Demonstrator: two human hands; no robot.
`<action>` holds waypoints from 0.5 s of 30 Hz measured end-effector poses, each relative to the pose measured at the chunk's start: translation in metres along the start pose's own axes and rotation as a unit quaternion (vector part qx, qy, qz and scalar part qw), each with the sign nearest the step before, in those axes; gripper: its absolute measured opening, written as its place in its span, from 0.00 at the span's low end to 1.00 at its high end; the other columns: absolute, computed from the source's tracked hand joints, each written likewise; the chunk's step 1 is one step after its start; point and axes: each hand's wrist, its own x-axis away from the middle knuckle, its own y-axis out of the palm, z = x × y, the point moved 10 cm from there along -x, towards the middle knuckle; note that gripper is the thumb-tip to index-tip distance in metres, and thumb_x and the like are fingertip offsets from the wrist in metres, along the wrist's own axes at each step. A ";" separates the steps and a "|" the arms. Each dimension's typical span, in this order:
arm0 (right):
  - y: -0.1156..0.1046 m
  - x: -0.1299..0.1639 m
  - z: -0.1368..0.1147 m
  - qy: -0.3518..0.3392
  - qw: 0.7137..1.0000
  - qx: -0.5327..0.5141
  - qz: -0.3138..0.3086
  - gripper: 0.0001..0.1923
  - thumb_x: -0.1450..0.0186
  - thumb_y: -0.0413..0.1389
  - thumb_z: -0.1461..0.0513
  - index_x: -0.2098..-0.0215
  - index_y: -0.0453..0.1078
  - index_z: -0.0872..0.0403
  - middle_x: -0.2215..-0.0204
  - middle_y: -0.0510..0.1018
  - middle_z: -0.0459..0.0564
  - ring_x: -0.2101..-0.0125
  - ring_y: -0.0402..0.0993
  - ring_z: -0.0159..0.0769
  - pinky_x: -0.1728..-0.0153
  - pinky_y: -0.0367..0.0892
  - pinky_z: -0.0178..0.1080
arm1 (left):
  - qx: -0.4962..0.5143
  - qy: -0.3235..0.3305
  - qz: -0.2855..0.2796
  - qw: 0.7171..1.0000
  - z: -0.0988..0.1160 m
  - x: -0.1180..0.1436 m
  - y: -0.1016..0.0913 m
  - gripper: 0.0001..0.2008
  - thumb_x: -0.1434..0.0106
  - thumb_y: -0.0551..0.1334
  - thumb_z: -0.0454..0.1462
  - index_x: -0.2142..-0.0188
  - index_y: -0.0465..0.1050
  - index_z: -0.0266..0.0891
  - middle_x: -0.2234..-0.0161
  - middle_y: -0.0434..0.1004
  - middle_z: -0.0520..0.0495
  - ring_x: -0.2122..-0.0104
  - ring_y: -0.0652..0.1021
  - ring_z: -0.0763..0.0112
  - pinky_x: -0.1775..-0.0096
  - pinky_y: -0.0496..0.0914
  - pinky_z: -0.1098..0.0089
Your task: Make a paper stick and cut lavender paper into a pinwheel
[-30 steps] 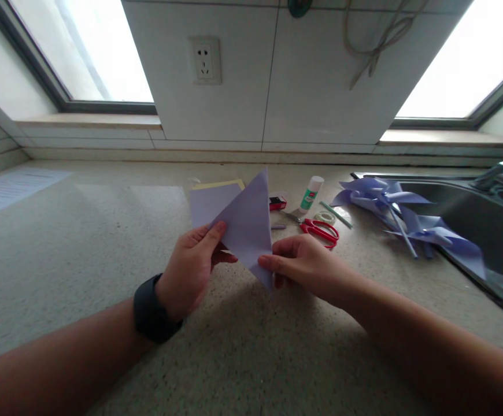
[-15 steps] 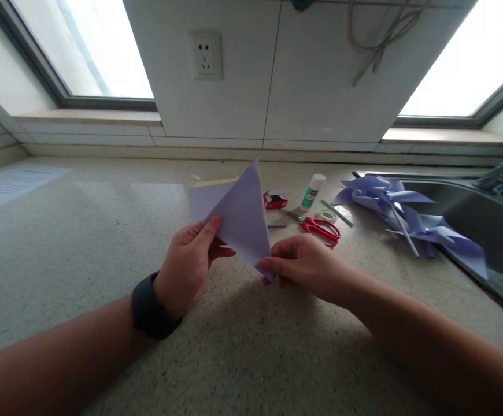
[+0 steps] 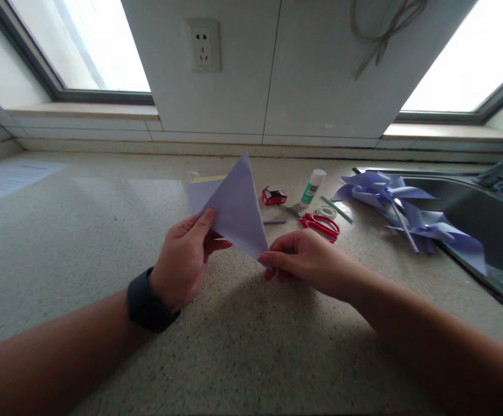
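Observation:
A lilac sheet of paper folded into a triangle (image 3: 236, 208) is held up over the speckled countertop (image 3: 82, 231). My left hand (image 3: 185, 260), with a dark watch on its wrist, pinches the triangle's left corner between thumb and fingers. My right hand (image 3: 306, 259) pinches the lower right corner. The triangle's top point stands upward, toward the wall.
Behind the triangle lie more lilac and yellow sheets (image 3: 202, 188). To the right are a small red box (image 3: 274, 196), a glue stick (image 3: 312, 186), a tape roll (image 3: 326, 212) and red scissors (image 3: 321, 224). Lilac paper pinwheels (image 3: 403, 211) rest by the sink (image 3: 485, 225).
Both hands and the folded triangle have shifted slightly left and up in view, as the camera tilts a little downward. The grip on both corners is unchanged.

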 end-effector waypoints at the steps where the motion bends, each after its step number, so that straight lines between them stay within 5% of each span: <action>1: 0.001 0.000 0.000 -0.001 1.000 0.003 -0.004 0.13 0.35 0.62 0.54 0.73 0.78 0.52 0.74 0.83 0.50 0.77 0.72 0.31 0.76 0.65 0.33 | 0.001 0.000 0.001 1.000 0.000 0.000 0.000 0.11 0.40 0.71 0.41 0.63 0.80 0.35 0.66 0.83 0.46 0.72 0.80 0.74 0.72 0.76 0.76; 15: 0.000 0.000 0.000 -0.003 1.000 0.009 -0.009 0.12 0.35 0.62 0.56 0.73 0.80 0.52 0.74 0.83 0.50 0.76 0.72 0.32 0.75 0.65 0.34 | 0.003 0.006 0.013 1.000 0.002 -0.002 -0.002 0.10 0.40 0.71 0.41 0.63 0.81 0.36 0.66 0.83 0.47 0.73 0.80 0.74 0.72 0.76 0.76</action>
